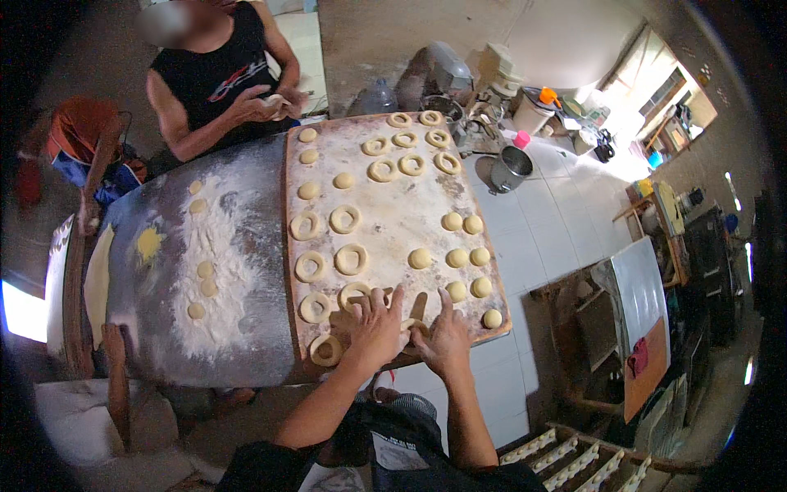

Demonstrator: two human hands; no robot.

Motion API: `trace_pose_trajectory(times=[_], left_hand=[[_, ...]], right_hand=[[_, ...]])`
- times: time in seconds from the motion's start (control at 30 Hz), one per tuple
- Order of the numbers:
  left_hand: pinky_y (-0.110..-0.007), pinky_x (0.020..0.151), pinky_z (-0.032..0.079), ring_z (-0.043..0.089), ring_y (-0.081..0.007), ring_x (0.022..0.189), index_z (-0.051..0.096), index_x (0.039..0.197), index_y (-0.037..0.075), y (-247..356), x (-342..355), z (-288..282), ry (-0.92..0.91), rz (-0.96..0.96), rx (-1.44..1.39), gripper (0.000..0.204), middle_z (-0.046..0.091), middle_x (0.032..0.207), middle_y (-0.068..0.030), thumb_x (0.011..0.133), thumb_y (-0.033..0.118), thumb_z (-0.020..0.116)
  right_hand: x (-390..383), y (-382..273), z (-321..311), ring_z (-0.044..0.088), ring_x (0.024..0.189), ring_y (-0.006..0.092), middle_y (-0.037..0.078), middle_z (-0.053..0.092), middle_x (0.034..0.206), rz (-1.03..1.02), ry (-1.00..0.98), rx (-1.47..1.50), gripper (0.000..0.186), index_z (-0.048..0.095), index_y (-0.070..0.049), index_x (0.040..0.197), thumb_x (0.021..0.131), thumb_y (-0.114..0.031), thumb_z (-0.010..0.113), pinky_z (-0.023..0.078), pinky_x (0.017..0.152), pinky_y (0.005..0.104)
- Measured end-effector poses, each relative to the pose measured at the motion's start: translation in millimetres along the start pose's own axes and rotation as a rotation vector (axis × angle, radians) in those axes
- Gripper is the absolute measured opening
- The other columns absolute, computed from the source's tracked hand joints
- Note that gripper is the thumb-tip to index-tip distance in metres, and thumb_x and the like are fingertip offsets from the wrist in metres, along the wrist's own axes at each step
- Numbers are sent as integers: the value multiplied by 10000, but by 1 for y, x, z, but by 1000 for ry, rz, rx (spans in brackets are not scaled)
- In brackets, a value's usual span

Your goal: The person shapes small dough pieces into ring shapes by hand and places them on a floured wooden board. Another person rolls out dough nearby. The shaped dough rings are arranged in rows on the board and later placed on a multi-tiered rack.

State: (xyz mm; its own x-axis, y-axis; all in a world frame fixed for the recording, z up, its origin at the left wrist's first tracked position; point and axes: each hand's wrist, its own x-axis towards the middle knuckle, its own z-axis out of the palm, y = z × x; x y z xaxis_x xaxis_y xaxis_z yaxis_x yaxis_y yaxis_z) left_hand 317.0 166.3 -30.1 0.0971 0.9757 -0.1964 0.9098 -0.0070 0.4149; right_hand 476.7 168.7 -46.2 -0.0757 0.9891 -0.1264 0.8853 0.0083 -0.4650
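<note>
My left hand point(375, 332) and my right hand point(441, 343) are at the board's front, both with fingers spread. A partly hidden dough ring point(412, 326) lies between them, touched by my right thumb; whether my left thumb touches it is unclear. Another ring point(355, 289) lies partly behind my left fingers. More rings point(351, 259) fill the left side and far end of the floured wooden board point(385, 197). Several round dough balls point(457, 258) sit on the right, and small ones point(308, 156) at the far left.
A dark floured worktop point(143, 303) with dough discs adjoins leftward. Across it a person point(213, 82) handles dough; others point(90, 148) work at the left. Behind are mixers point(447, 70) and buckets point(510, 172) on the tiled floor. A metal-topped stand point(635, 287) is right, racks point(566, 459) lower right.
</note>
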Motion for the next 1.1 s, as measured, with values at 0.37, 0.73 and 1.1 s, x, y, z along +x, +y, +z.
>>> trace_pose_trajectory(times=[0.37,0.73,1.1], left_hand=[[-487,918,482,604,-420,1022,500,1313,55,-130,-54,-45,321,-69,-418,505,603,1125,-250,885,258,674],[-474,823,503,643,-399,956,599,1194,51,-289,-193,-50,468,-493,-575,293,667,1020,-234,932,181,602],[-349,701,572,730,-272,859,671,1119,-6,-325,-194,-101,602,-408,-918,384,714,972,-200,921,322,690]], right_hand=[[56,1,-1,615,800,352,199,621,871,-81,327,77,224,547,10,1022,869,-118,648,492,717,447],[19,-307,196,642,973,361,177,677,1046,-800,-329,138,407,649,-84,1165,822,-298,693,496,876,472],[-1,-348,164,632,795,173,60,659,883,-435,-759,569,269,597,-34,995,802,-125,761,512,733,329]])
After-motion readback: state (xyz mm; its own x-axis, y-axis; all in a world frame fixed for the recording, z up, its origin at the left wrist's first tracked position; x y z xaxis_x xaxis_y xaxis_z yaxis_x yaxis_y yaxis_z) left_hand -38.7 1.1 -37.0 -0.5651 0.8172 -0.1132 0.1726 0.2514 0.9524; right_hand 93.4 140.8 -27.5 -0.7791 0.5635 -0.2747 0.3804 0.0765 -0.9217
